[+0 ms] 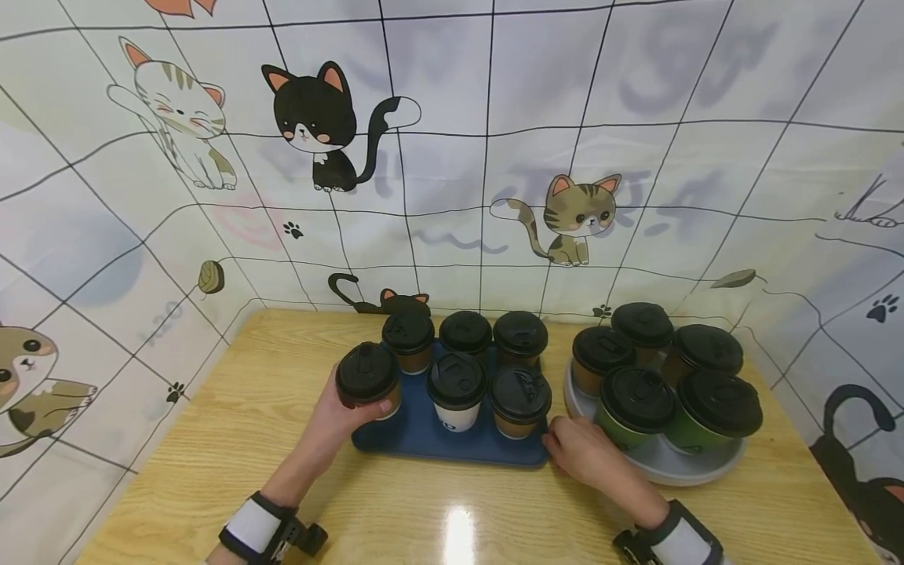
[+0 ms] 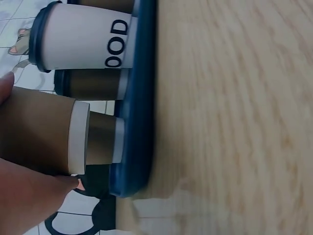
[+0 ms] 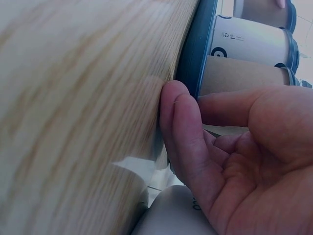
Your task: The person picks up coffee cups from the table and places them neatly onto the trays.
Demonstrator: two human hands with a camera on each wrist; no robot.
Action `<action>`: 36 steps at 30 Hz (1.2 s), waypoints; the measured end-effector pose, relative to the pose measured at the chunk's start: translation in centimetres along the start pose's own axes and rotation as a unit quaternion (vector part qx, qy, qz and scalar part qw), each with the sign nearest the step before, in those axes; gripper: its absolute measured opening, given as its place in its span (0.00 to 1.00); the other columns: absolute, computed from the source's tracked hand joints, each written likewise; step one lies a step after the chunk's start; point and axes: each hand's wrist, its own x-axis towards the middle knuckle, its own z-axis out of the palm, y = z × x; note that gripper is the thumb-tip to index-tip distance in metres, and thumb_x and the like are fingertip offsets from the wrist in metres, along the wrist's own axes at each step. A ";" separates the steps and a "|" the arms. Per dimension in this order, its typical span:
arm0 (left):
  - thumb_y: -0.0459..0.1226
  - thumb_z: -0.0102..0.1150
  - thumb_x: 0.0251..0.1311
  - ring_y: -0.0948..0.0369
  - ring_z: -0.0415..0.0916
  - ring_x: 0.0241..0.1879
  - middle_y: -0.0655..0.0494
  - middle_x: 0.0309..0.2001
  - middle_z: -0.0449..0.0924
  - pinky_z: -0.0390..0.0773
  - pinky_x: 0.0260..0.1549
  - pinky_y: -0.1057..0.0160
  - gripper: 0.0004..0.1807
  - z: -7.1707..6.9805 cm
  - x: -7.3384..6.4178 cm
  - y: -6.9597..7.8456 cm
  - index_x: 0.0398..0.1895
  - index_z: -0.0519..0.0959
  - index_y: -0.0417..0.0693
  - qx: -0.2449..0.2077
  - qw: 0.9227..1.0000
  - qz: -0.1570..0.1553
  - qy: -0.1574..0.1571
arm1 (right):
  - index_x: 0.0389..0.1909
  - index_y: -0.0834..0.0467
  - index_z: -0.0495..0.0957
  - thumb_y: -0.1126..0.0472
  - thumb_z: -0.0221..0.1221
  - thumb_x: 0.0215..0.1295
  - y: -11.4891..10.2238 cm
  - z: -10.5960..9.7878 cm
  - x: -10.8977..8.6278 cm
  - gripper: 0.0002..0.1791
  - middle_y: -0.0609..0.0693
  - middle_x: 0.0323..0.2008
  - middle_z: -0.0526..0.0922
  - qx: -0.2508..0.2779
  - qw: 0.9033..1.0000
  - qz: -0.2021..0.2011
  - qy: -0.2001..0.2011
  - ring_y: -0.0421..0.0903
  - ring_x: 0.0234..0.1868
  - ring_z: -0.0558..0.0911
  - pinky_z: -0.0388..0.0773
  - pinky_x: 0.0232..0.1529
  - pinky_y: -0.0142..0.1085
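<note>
My left hand (image 1: 346, 412) grips a brown paper coffee cup (image 1: 367, 373) with a black lid at the tray's front left corner. In the left wrist view, this cup's white base (image 2: 79, 138) is raised off the blue tray (image 2: 139, 122). My right hand (image 1: 582, 451) pinches the blue tray (image 1: 438, 450) at its front right corner, thumb (image 3: 225, 108) and fingers at the rim. On the tray stand several lidded cups: a white cup (image 1: 455, 416) at front middle, a brown cup (image 1: 519, 428) beside it, and a back row.
Right of the tray, a round grey tray (image 1: 671, 468) carries several black-lidded cups, including a green cup (image 1: 699, 431) and a smaller brown cup (image 1: 588, 379). The wooden table (image 1: 282, 369) meets a cat-patterned cloth (image 1: 452, 157) at the back and sides.
</note>
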 end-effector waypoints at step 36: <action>0.37 0.74 0.61 0.42 0.42 0.81 0.41 0.83 0.42 0.51 0.75 0.51 0.60 -1.4 -1.3 -2.2 0.85 0.39 0.48 0.018 0.994 -0.032 -0.104 | 0.21 0.53 0.77 0.61 0.58 0.76 -0.3 -1.0 -2.3 0.19 0.42 0.17 0.71 0.010 1.000 0.013 -0.006 0.41 0.18 0.68 0.67 0.24 0.38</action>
